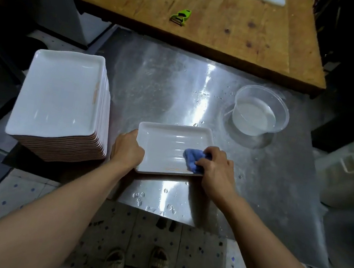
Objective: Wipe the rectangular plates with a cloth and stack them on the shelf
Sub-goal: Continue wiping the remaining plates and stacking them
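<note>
- A single white rectangular plate (170, 149) lies flat on the wet steel worktop (167, 82), right in front of you, its long axis running left to right across your body.
- Your left hand (127, 148) is clamped on the plate's left short edge, fingers curled over the rim, pinning it in place.
- Your right hand (216, 164) sits over the plate's right end, its grip closed around a bunched blue cloth (194, 159) that presses on the plate's inner surface near the right front corner.
- A faint orange-brown smear shows along the plate's front inner edge, left of the cloth; reaching it probably means a leftward sweep along the long axis, toward your left hand.
- The tall stack of white rectangular plates (61, 106) stands to the left of the plate, near your left hand but not touching it. Its top plate carries an orange streak, so it looks unwiped.
- Your left hand is the nearer one to that stack.
- A clear round tub of water (260, 111) sits beyond the plate and to its right, apart from it.
- Water droplets dot the worktop in front of the plate.
- No shelf can be made out with certainty.
</note>
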